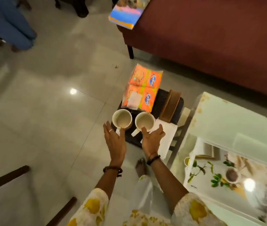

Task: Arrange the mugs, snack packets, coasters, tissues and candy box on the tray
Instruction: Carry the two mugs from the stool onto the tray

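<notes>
- While both hands are being held out over the near end of a dark tray [158, 106], nothing is being gripped by either: the fingers are being kept straight and spread.
- The left hand [115, 139] is being held palm-in at the tray's near left corner, with its thumb tip at the rim of the left mug [122, 119]; whether it is actually touching cannot be told.
- The right hand [151, 139] is being held just beside it, with a fingertip lying against the near rim of the right mug [145, 121].
- Both white mugs are being carried upright on the tray just beyond the fingertips, side by side and close together, with their handles pointing back toward the hands.
- Two orange snack packets [143, 89] are being carried beyond the mugs, joined end to end; the farther one is overhanging the tray's far edge.
- A brown candy box [170, 107] is lying beyond and to the right of the right hand, next to the packets.
- White tissues [168, 137] are lying under and to the right of the right hand, hanging over the tray's near right edge.
- A glass tabletop [227, 128] with a leaf-patterned cloth is seen to the right of the right arm, and a maroon sofa [211, 38] far beyond the hands.
- A tiled floor [48, 103] is spreading out to the left of the left hand.
</notes>
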`<state>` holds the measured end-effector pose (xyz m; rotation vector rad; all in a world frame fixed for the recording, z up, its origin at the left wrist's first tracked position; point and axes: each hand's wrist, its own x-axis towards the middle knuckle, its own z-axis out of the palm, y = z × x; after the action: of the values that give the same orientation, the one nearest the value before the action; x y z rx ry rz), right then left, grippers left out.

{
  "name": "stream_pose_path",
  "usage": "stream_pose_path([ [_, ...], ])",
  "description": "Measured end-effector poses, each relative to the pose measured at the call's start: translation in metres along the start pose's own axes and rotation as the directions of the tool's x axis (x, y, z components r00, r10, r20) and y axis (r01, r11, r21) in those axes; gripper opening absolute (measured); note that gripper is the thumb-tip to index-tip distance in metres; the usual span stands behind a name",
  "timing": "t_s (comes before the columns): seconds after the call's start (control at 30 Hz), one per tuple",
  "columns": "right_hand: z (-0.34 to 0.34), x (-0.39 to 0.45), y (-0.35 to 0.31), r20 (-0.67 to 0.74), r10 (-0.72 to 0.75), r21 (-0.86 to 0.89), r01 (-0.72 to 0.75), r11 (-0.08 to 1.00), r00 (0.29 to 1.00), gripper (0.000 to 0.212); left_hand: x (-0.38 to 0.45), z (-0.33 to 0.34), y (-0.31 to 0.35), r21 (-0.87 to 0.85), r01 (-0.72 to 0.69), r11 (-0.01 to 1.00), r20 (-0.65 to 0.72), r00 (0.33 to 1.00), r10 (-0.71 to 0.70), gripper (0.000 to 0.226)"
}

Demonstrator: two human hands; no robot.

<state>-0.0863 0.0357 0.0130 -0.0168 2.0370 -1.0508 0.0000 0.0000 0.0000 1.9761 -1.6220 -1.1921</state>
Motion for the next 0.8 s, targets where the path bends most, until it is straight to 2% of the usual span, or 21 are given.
stream_pose_path([
  [0.07, 0.023, 0.017, 0.003, -0.049, 0.161, 0.131, -0.153, 0.979, 0.986, 0.076, 0.025, 0.007, -0.006, -0.120, 0.130, 0.984, 0.013, 0.991, -0.130, 0.062],
  [0.13, 0.038, 0.032, 0.008, -0.059, 0.232, 0.211, -0.214, 0.954, 0.971, 0.075, 0.044, 0.011, -0.013, -0.167, 0.197, 0.966, 0.042, 0.980, -0.193, 0.047],
  [0.2, 0.051, 0.044, 0.016, -0.132, 0.242, 0.154, -0.221, 0.963, 0.961, 0.073, 0.055, 0.017, -0.020, -0.150, 0.217, 0.965, 0.041, 0.976, -0.213, 0.037],
  [0.3, 0.062, 0.052, 0.025, -0.249, 0.179, 0.105, -0.157, 0.982, 0.952, 0.065, 0.065, 0.023, -0.024, -0.074, 0.200, 0.977, -0.024, 0.979, -0.202, 0.033],
  [0.43, 0.063, 0.044, 0.026, -0.273, 0.112, 0.176, -0.065, 0.982, 0.956, 0.054, 0.059, 0.019, -0.016, -0.021, 0.153, 0.988, -0.104, 0.982, -0.155, 0.032],
  [0.6, 0.017, 0.002, 0.027, -0.262, -0.037, 0.292, 0.116, 0.949, 0.964, 0.049, 0.013, 0.000, 0.004, -0.127, 0.079, 0.989, -0.141, 0.985, -0.097, 0.033],
  [0.7, -0.041, -0.022, 0.037, -0.336, -0.113, 0.328, 0.228, 0.917, 0.935, 0.048, -0.033, -0.002, 0.018, -0.171, 0.057, 0.984, -0.042, 0.997, -0.065, 0.035],
  [0.8, -0.107, -0.036, 0.058, -0.335, -0.089, 0.398, 0.226, 0.889, 0.938, 0.048, -0.089, 0.012, 0.032, -0.180, 0.101, 0.979, 0.139, 0.987, -0.076, 0.034],
])
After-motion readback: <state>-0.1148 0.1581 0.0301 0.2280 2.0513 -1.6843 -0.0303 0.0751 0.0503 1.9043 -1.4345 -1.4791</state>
